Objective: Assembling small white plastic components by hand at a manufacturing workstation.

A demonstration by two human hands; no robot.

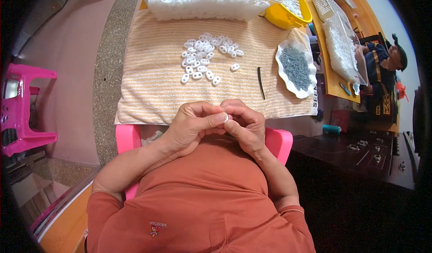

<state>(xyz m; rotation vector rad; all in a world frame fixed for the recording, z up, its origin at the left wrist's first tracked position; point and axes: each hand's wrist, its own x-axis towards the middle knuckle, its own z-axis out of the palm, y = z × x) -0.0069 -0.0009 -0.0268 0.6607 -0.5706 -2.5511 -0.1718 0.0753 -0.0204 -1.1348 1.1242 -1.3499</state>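
Note:
My left hand (191, 129) and my right hand (245, 124) meet close in front of my chest, fingertips pinched together on a small white plastic piece (226, 116), mostly hidden by the fingers. Beyond them lies a striped orange towel (148, 86) on a pink table. On the towel sits a loose cluster of several small white oval plastic pieces (204, 57). A thin dark rod (261, 82) lies to their right. A white scalloped dish (284, 77) holds many small grey metal parts (296, 66).
A clear bin (202, 3) full of white pieces and a yellow bowl (288, 16) stand at the far edge. Another person (384, 61) sits at the right by an orange table with a bag of white pieces. A pink stool (24, 113) stands at left.

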